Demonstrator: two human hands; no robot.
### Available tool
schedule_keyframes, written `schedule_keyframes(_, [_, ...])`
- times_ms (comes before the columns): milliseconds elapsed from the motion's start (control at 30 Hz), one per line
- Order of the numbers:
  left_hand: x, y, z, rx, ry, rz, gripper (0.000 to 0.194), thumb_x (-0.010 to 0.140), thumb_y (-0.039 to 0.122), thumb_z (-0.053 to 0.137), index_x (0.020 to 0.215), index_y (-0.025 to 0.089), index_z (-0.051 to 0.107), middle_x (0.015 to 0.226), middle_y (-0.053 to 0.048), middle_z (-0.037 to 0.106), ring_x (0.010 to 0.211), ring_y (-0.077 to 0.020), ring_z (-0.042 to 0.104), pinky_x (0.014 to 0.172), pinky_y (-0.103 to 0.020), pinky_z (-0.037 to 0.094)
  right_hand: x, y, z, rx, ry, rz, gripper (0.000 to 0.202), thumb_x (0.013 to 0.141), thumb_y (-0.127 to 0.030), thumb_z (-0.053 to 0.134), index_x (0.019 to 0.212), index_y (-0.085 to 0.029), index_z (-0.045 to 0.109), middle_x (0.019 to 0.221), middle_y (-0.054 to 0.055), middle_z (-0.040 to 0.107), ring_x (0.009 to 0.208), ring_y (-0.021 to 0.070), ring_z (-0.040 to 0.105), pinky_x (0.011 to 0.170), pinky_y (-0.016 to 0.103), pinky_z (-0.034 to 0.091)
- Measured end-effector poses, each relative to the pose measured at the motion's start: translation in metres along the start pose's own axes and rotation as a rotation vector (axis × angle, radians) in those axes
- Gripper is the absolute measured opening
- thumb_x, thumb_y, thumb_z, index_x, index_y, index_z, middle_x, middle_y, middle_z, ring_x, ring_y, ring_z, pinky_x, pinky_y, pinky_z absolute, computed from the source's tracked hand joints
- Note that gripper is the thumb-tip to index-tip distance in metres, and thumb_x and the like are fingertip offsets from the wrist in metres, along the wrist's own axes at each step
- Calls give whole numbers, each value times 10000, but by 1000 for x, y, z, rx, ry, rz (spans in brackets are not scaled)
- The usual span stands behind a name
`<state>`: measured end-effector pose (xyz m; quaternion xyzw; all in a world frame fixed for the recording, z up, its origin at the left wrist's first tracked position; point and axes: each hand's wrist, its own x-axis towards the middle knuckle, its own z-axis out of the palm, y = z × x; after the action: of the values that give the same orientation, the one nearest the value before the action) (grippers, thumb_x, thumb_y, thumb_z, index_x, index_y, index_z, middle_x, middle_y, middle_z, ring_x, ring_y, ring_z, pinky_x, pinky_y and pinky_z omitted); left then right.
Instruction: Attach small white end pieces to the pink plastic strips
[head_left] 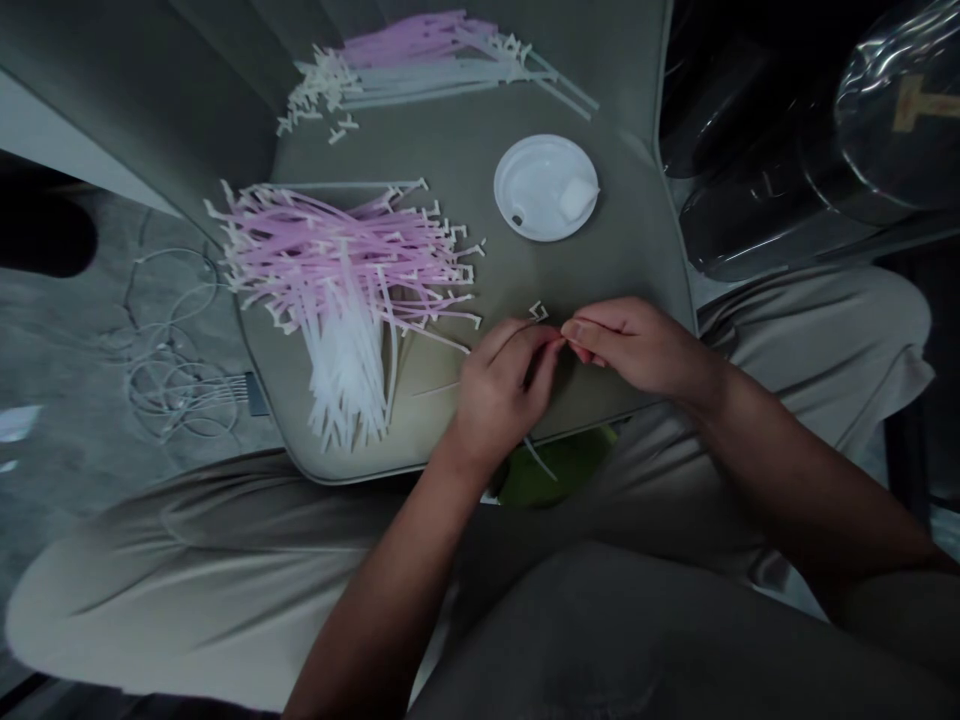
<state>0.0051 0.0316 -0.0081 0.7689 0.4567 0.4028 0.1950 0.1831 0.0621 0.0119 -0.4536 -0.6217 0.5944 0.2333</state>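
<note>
Fingers [600, 335] pinched tight on both hands, tips meeting; can't tell what's between them. Left hand [499, 385] holds a white strip [540, 459], end poking out past the chair seat's [630, 255] front edge. Right hand [649, 348] adjoins. Pink sticks [409, 245], white sticks [345, 365] piled left; white lid [525, 180] beyond.

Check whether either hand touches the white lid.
No, the left hand and right hand come together nearer the wearer, apart from the lid.

Pink and white strips [345, 290]
</note>
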Motion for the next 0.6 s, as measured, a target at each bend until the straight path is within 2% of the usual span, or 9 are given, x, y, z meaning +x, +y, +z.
schedule_keyframes(233, [5,4,-1,-33,11,-43,95,899,162,610,988,159,643,915,-40,690,847,-128,638,764,-252,510,2,0,-1,181,-6,35,387,971,-388,475,649,-174,498,602,-44,431,548,66,364,519,226,291])
schedule_keyframes(400, [3,4,-1,-8,59,-61,70,857,138,631,917,163,604,853,-24,645,799,-119,599,738,-247,490,2,-2,-2,200,-15,13,375,975,-353,473,647,-174,499,597,-49,423,544,66,356,522,231,288])
schedule_keyframes(600, [2,3,-1,-14,52,-55,58,855,159,635,895,180,598,832,-9,633,777,-115,586,728,-247,481,1,-2,0,173,-13,7,414,957,-446,501,643,-177,501,607,-42,443,565,74,374,541,240,300])
